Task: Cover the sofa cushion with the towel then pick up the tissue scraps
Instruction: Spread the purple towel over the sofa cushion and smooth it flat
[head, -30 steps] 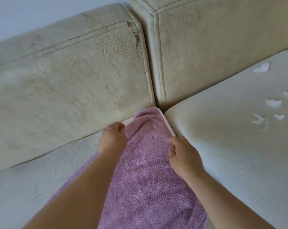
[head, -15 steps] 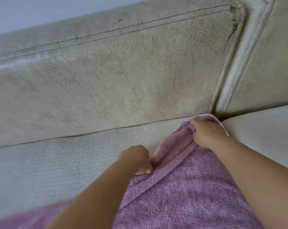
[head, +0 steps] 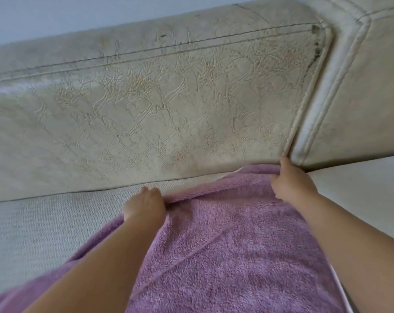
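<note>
At cushion's back edge — hands [head: 291,184] pinch towel [head: 225,245]

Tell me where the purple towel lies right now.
In the head view the purple towel fills the lower centre, spread on the seat cushion below the backrest, with the left hand and right hand gripping its far edge.

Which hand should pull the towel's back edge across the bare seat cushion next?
Left, probably. The left hand grips the towel edge beside the uncovered seat cushion on its side. The right hand pins the far corner by the backrest seam, serving better as an anchor.
</note>
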The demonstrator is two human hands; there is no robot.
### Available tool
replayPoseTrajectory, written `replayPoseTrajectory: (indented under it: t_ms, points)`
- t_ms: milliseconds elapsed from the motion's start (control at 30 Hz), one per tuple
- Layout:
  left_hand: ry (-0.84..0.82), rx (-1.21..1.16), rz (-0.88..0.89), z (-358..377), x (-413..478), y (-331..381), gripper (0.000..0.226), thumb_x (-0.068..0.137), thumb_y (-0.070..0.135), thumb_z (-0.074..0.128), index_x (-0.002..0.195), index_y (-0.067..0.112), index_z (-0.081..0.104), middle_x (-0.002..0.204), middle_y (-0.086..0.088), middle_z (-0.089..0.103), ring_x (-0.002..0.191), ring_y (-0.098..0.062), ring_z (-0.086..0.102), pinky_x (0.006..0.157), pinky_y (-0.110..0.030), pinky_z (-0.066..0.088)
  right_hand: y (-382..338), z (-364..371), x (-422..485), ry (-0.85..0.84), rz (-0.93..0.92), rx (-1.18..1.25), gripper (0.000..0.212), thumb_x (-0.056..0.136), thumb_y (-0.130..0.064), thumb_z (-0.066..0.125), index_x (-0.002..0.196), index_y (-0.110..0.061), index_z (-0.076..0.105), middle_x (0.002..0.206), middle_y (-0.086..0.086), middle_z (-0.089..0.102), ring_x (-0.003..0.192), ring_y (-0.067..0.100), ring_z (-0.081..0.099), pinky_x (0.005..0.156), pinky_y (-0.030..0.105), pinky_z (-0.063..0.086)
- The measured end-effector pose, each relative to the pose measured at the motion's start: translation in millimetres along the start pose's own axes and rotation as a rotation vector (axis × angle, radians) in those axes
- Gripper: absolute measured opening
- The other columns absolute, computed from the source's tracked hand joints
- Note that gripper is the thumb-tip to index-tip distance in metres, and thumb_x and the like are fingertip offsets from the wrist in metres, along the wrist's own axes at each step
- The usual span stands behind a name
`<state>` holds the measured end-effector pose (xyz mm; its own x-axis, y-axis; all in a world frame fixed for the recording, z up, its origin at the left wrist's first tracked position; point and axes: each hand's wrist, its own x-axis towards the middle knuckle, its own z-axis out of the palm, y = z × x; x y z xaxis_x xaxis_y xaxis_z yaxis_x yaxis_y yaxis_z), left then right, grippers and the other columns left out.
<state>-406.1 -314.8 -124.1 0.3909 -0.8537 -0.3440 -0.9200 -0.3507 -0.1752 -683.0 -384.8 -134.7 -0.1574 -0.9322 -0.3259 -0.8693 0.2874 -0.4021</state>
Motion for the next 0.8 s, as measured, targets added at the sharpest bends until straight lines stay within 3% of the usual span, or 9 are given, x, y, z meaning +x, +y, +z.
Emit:
replayPoseTrajectory:
  t_ms: [100,167,300,400,500,567,633,733,800]
  points:
    - [-0.072,-0.019,-0.082,9,3,-17,0.026,0.088,0.024,0.053,0.113,0.02,0.052,0.11,-0.003,0.061,0.101,-0.024,0.06,0.067,-0.033,0.042,6,10,7,-0.049,0.168,0.199,0.06,0.095,-0.027,0.04,0.147,-0.021,0.012,0.084,0.009,0.067,0.062,0.022,0.067,0.057,0.033,0.056]
    - [-0.06,-0.095,-0.088,10,8,-21,0.022,0.086,0.021,0.053,0.108,0.018,0.055,0.105,-0.004,0.064,0.097,-0.025,0.061,0.068,-0.032,0.046,8,18,12,-0.058,0.219,0.281,0.055,0.095,-0.03,0.04,0.145,-0.019,0.018,0.072,0.009,0.066,0.057,0.021,0.067,0.05,0.031,0.054]
    - [0.263,-0.39,-0.076,-9,23,-17,0.016,0.083,0.002,0.045,0.094,0.013,0.047,0.096,-0.01,0.06,0.081,-0.03,0.059,0.066,-0.038,0.049,7,22,22,-0.047,0.219,0.305,0.031,0.093,-0.026,0.046,0.122,-0.012,0.05,0.07,0.009,0.067,0.046,0.016,0.064,0.038,0.022,0.046]
    - [0.251,-0.397,0.01,-14,27,-9,0.038,0.085,0.002,0.053,0.117,0.015,0.036,0.114,-0.013,0.047,0.084,-0.034,0.062,0.067,-0.04,0.054,10,22,24,0.052,0.264,0.363,0.023,0.091,-0.015,0.045,0.107,-0.005,0.058,0.066,0.012,0.069,0.043,0.018,0.064,0.045,0.03,0.054]
    - [-0.004,-0.209,0.148,9,16,4,0.04,0.091,0.018,0.05,0.128,0.016,0.036,0.131,-0.013,0.037,0.108,-0.037,0.054,0.082,-0.044,0.049,9,26,8,0.155,0.153,0.263,0.026,0.088,-0.018,0.047,0.113,-0.012,0.049,0.094,0.016,0.069,0.079,0.031,0.067,0.073,0.04,0.054]
    - [-0.111,-0.217,0.193,25,10,10,0.05,0.092,0.019,0.044,0.139,0.024,0.026,0.154,-0.01,0.005,0.131,-0.041,0.031,0.098,-0.051,0.04,3,31,-8,0.208,-0.078,0.083,0.032,0.084,-0.017,0.053,0.116,-0.015,0.049,0.112,0.015,0.061,0.102,0.036,0.059,0.084,0.041,0.049]
    - [-0.028,-0.291,0.207,30,0,12,0.06,0.092,0.026,0.045,0.144,0.031,0.015,0.156,-0.003,-0.014,0.141,-0.039,0.01,0.107,-0.052,0.029,-3,35,-26,0.227,-0.28,-0.145,0.038,0.08,-0.017,0.059,0.117,-0.012,0.054,0.116,0.016,0.058,0.11,0.036,0.053,0.09,0.042,0.047]
    - [0.292,-0.327,0.399,31,-30,19,0.052,0.086,0.055,0.04,0.131,0.03,0.039,0.142,0.001,0.03,0.124,-0.019,0.036,0.1,-0.036,0.039,-5,36,-55,0.274,-0.393,-0.131,0.022,0.077,-0.025,0.068,0.095,-0.014,0.064,0.095,0.009,0.061,0.092,0.029,0.057,0.073,0.039,0.049]
    - [0.188,-0.367,0.597,34,-56,28,0.054,0.078,0.065,0.042,0.121,0.034,0.048,0.126,0.009,0.041,0.111,-0.013,0.04,0.093,-0.031,0.041,1,36,-78,0.213,-0.516,-0.03,0.024,0.073,-0.035,0.074,0.083,-0.017,0.063,0.083,0.0,0.058,0.078,0.02,0.056,0.061,0.036,0.049]
